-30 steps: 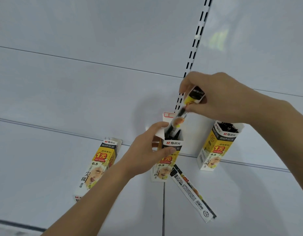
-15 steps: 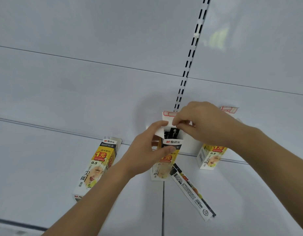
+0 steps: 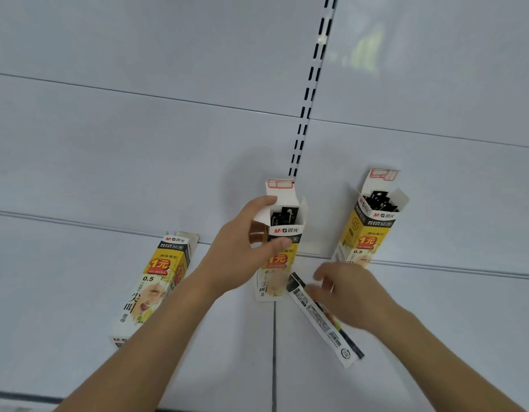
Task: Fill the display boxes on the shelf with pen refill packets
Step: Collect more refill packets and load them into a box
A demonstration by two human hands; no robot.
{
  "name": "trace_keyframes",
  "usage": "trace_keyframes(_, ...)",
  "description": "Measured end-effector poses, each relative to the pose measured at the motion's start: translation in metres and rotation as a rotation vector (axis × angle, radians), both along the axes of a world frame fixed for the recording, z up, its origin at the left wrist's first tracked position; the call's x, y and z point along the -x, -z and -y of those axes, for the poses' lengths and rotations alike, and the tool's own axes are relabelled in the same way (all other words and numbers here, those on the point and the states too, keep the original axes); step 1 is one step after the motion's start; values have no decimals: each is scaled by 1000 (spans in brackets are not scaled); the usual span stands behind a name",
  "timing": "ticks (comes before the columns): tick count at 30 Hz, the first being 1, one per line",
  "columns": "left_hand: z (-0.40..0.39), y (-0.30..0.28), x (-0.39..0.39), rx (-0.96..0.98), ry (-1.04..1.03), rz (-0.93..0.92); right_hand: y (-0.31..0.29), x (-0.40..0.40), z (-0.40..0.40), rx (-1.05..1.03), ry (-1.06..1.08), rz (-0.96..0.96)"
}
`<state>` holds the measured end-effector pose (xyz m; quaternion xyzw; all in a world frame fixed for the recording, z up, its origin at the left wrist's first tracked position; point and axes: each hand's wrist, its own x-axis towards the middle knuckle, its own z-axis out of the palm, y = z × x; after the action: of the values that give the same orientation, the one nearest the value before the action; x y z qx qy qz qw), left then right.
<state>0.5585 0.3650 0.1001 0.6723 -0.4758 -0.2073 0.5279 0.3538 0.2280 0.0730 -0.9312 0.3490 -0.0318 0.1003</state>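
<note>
Three yellow-and-white display boxes stand on the white shelf (image 3: pixel 79 292). My left hand (image 3: pixel 242 248) grips the middle box (image 3: pixel 282 233), whose top flap is open and shows black refill packet ends inside. The right box (image 3: pixel 367 230) is open and packed with black packet ends. The left box (image 3: pixel 156 281) leans back with its top closed. A loose refill packet (image 3: pixel 325 322) lies flat on the shelf in front of the middle box. My right hand (image 3: pixel 349 289) hovers blurred just over that packet, fingers loosely spread, holding nothing.
A white back panel with a slotted black-holed upright (image 3: pixel 311 84) rises behind the boxes. A seam (image 3: pixel 274 352) between two shelf plates runs toward me under the middle box. The shelf's front edge (image 3: pixel 25 396) is at the bottom left.
My right hand pushed the packet it held down into the middle box, let go, and dropped down to the loose packet on the shelf. My left hand stayed on the middle box.
</note>
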Motion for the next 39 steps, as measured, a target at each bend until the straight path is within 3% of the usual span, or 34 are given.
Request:
trace_keyframes(3, 0, -1, 1, -6, 2, -8, 25, -3, -6, -55, 29, -154)
trace_keyframes(12, -1, 0, 1, -16, -4, -7, 6, 1, 9, -36, 167, 28)
trace_keyframes(16, -1, 1, 1, -13, 2, 0, 23, 0, -2, 68, 93, -116)
trace_keyframes(21, 1, 0, 1, -19, -2, -8, 20, 1, 0, 41, -3, -116)
trace_keyframes(27, 1, 0, 2, -23, -6, -1, 24, -3, 10, -275, 109, -129)
trace_keyframes(31, 1, -1, 2, -34, -7, 3, 22, -9, 12, -292, 116, -120)
trace_keyframes(35, 0, -1, 1, -38, -8, -2, -8, -2, 14, -204, 132, 87)
trace_keyframes(39, 1, -3, 1, -45, -3, 14, -84, 3, 4, -149, 163, 630)
